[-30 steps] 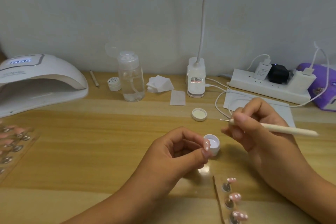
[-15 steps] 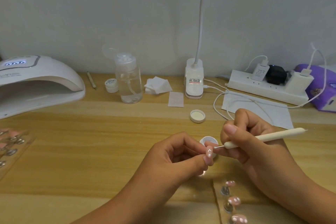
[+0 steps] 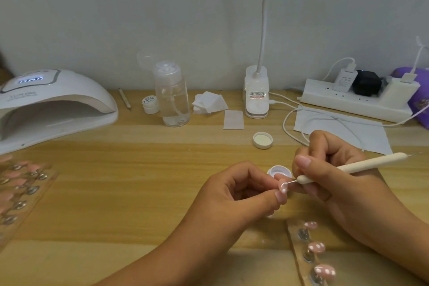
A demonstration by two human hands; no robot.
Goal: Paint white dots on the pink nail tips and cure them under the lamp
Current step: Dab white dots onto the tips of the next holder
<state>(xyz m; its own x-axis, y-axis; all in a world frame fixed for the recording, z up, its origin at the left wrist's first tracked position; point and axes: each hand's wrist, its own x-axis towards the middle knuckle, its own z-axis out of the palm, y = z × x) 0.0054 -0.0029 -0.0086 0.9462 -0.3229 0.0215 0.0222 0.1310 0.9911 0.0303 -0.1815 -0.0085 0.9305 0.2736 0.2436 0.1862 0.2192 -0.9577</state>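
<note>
Your left hand (image 3: 232, 195) is pinching one pink nail tip (image 3: 283, 189) between thumb and fingertips, holding it just in front of the open white paint pot (image 3: 279, 171), on your side of it. White dots are already showing on that tip. Your right hand (image 3: 336, 181) is gripping the cream dotting pen (image 3: 348, 167) like a pencil, just right of the pot. The pen's fine metal point is touching the top of the held tip, and its back end is angling up and away to the right.

The pot's lid (image 3: 262, 140) is lying inside-up a little beyond the pot. Nearer you than the pot and slightly right, three dotted tips (image 3: 316, 247) are standing on a clear strip (image 3: 296, 246). Far left of the pot, plain pink tips (image 3: 14, 174) are sitting in rows on a second holder (image 3: 44, 193). The curing lamp (image 3: 53, 104) is sitting well beyond and left of the pot with its display glowing. Nothing is showing inside its mouth.
</note>
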